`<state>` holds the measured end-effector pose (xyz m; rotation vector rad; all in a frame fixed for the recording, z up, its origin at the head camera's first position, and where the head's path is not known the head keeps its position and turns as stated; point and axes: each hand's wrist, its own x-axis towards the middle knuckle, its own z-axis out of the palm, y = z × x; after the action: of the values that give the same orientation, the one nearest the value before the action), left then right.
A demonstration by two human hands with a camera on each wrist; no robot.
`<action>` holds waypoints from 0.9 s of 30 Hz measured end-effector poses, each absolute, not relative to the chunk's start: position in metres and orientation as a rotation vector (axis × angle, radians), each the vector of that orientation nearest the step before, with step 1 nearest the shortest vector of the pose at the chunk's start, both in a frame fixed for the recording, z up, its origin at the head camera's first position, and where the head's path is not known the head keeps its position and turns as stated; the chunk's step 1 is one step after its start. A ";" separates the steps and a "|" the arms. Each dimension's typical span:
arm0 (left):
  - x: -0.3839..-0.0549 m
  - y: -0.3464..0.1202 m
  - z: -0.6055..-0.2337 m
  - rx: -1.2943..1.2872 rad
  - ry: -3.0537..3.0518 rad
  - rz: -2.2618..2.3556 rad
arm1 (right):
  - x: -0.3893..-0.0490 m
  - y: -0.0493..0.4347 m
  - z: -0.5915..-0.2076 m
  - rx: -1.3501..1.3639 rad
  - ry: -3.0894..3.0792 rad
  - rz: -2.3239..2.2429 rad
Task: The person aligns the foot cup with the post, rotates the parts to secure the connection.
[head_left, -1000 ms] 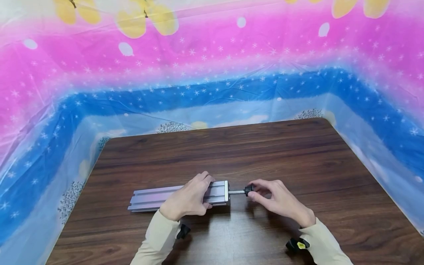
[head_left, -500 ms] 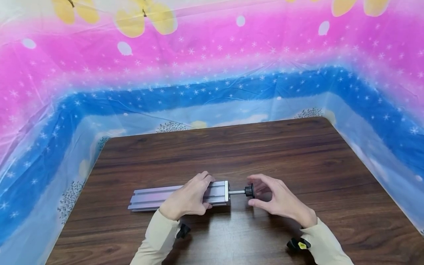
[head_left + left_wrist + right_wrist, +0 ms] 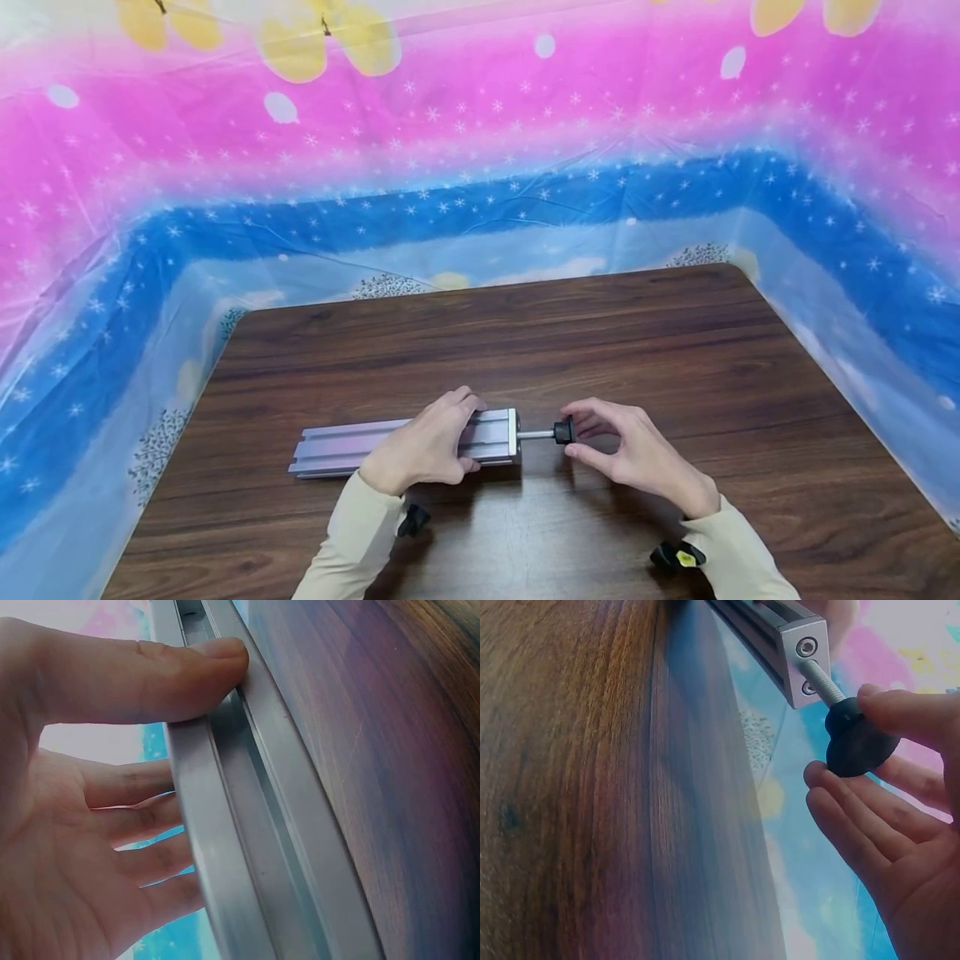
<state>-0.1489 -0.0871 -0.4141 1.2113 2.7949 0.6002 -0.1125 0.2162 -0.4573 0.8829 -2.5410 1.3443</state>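
A silver aluminium profile with long slots lies on the table in the head view. My left hand grips it near its right end, thumb on the near side and fingers over the far side. In the left wrist view the thumb presses on the slotted face. From the end plate, with screw heads in it, a threaded stud sticks out and carries a black levelling foot. My right hand holds this foot, thumb at its edge and fingers curved around the other side.
The dark wooden table stretches beyond and around the profile. A pink and blue patterned cloth hangs behind the table and along both sides. Black straps with small devices sit at the wrists.
My right thumb and fingers spread away from the black levelling foot half a second ago, and now they have closed in on it again. My left hand and the profile stay put.
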 end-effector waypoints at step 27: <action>-0.150 -0.089 -0.412 1.140 2.752 0.624 | -0.114 0.218 -0.464 0.881 -2.584 1.323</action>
<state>-0.1500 -0.0888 -0.4123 1.1396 2.7522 0.6239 -0.1144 0.2185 -0.4635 0.8805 -2.5844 1.3233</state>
